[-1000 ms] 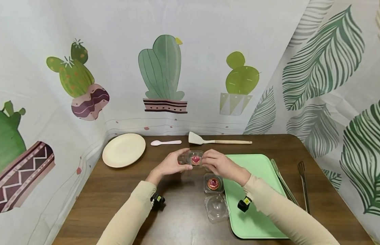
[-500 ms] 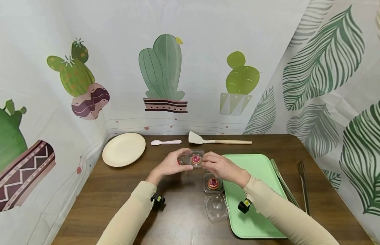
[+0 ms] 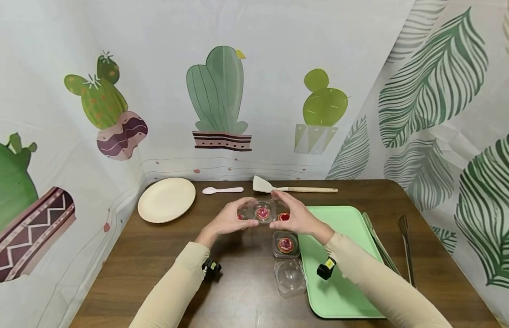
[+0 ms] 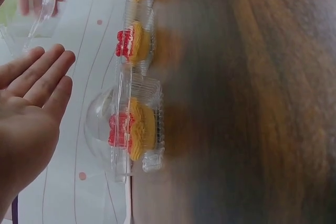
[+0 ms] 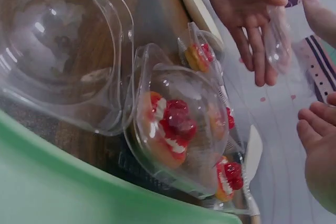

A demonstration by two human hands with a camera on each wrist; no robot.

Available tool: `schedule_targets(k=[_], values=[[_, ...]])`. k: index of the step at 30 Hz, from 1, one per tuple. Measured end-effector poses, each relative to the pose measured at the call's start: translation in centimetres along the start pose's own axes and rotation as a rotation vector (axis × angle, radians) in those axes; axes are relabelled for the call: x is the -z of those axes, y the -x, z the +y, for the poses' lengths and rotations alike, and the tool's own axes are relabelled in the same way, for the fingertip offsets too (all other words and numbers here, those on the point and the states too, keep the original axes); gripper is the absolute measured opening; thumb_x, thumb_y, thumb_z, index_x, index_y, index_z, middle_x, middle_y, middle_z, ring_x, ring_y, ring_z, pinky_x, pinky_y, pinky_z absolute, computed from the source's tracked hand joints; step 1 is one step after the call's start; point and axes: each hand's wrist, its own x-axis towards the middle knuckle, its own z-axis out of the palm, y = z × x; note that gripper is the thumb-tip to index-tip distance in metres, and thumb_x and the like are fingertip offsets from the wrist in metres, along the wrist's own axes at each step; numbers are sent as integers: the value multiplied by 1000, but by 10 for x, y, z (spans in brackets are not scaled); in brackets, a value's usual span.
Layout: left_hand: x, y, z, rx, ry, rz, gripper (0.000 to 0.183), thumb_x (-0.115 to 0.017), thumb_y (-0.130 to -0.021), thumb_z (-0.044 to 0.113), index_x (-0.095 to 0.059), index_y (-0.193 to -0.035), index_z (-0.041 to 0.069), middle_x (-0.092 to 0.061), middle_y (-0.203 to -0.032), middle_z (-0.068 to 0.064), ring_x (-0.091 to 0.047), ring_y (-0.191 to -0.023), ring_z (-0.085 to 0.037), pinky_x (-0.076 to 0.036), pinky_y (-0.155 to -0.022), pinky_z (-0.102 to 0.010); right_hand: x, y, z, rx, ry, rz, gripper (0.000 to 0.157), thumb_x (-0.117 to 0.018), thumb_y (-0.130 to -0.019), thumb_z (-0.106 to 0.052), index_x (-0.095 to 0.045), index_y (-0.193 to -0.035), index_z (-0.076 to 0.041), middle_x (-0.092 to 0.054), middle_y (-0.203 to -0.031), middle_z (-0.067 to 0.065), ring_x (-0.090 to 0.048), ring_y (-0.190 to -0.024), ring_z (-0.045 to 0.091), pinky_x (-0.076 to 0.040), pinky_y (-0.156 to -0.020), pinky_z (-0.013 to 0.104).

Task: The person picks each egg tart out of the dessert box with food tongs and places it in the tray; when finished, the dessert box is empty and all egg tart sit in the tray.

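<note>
My left hand (image 3: 231,217) holds a clear domed plastic lid (image 3: 264,206) by its left side, thumb and fingers spread across it. My right hand (image 3: 300,217) stands at the lid's right side, thumb and fingers apart; in the right wrist view its fingers (image 5: 321,129) look clear of the lid. Through the lid shows a red-topped fruit tart (image 3: 262,213). A second tart (image 3: 284,217) appears by the right thumb. Nearer, a tart (image 3: 285,246) sits under a domed cover. In the left wrist view, another covered tart (image 4: 131,129) stands in its clear box.
A loose clear lid (image 3: 290,277) lies in front, against the green tray (image 3: 340,291). Tongs (image 3: 381,246) and a dark utensil (image 3: 406,246) lie right. A cream plate (image 3: 166,200), a pale spoon (image 3: 223,190) and a spatula (image 3: 295,188) lie along the back.
My right hand has gone from pinched fingers at the lid's edge to spread thumb and fingers, baring a tart beside it. The left hand has hardly moved.
</note>
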Motion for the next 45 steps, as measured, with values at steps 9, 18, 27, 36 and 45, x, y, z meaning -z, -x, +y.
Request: schedule_targets(k=[9, 18, 27, 36, 45], values=[[-1, 1, 2, -16, -8, -11, 70, -79, -80, 37, -51, -138, 10, -59, -137, -5, -52, -129, -25, -42, -109, -49, -9, -2, 11, -77, -196, -83, 90, -83, -78, -20, -33, -149, 0, -48, -146, 19, -50, -131, 33, -41, -110, 43], [3, 5, 10, -27, -82, -12, 69, -82, -78, 32, -52, -136, 12, -61, -133, -4, -57, -122, -22, -45, -105, -50, -8, -3, 8, -21, -86, -29, 83, -86, -73, -35, -50, -139, -1, -64, -128, 14, -62, -117, 30, -50, -101, 41], [6, 22, 14, -24, -250, -60, 82, -87, -70, 38, -51, -137, 9, -59, -133, -3, -57, -119, -20, -47, -103, -47, -13, 2, -5, 22, 127, -69, 91, -82, -65, -59, -58, -134, -5, -70, -118, 10, -68, -105, 24, -56, -90, 41], [-1, 37, 18, -72, -409, -125, 76, -84, -72, 42, -56, -132, 5, -62, -127, -3, -58, -118, -19, -47, -103, -38, -24, 7, -11, 16, 292, -210, 90, -78, -66, -65, -61, -131, -6, -70, -119, 4, -65, -90, 8, -57, -83, 27], [-5, 45, 24, -42, -542, -181, 76, -78, -75, 52, -55, -133, 9, -62, -128, -4, -56, -122, -20, -45, -107, -38, -31, 8, -15, 126, 460, -262, 82, -75, -70, -66, -64, -125, -6, -74, -104, 3, -66, -80, 10, -56, -74, 26]])
